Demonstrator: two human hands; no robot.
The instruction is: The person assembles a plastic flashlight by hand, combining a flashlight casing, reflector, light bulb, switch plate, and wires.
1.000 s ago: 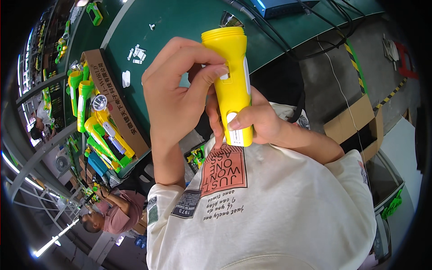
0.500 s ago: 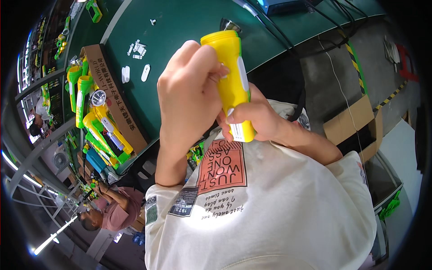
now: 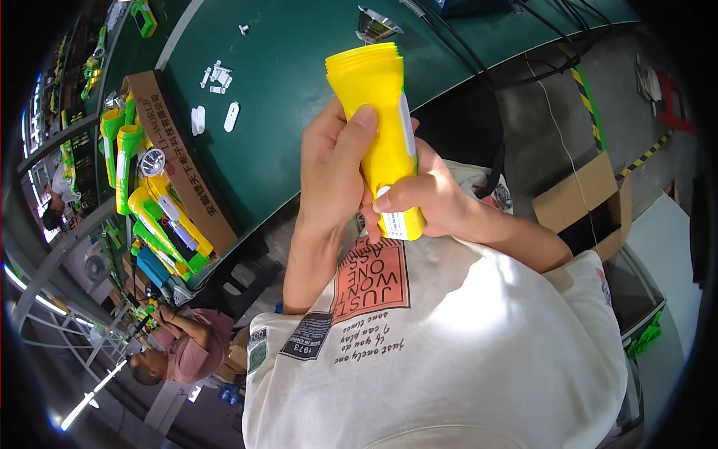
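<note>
Both hands hold a yellow flashlight body (image 3: 374,84), its wide threaded head pointing away from me and its narrow end close to my shirt. My left hand (image 3: 327,168) wraps the left side, thumb lying flat on the yellow barrel. Around the narrow end closes my right hand (image 3: 437,196), its thumb at the white labelled piece (image 3: 393,217). A pale strip runs along the body's right side. Just beyond the threaded head, a shiny reflector (image 3: 378,27) rests on the green table.
On the green table (image 3: 277,67) lie small white plastic parts (image 3: 218,76), two white oval pieces (image 3: 232,117) and a tiny part (image 3: 244,30). A cardboard box (image 3: 183,157) at left holds several yellow-green flashlights (image 3: 126,161). Cables (image 3: 464,52) cross the far right. Another person (image 3: 198,344) works at lower left.
My left hand has slid down from near the head, and its thumb now lies flat on the barrel. The threaded rim is more exposed. My right hand keeps its hold.
</note>
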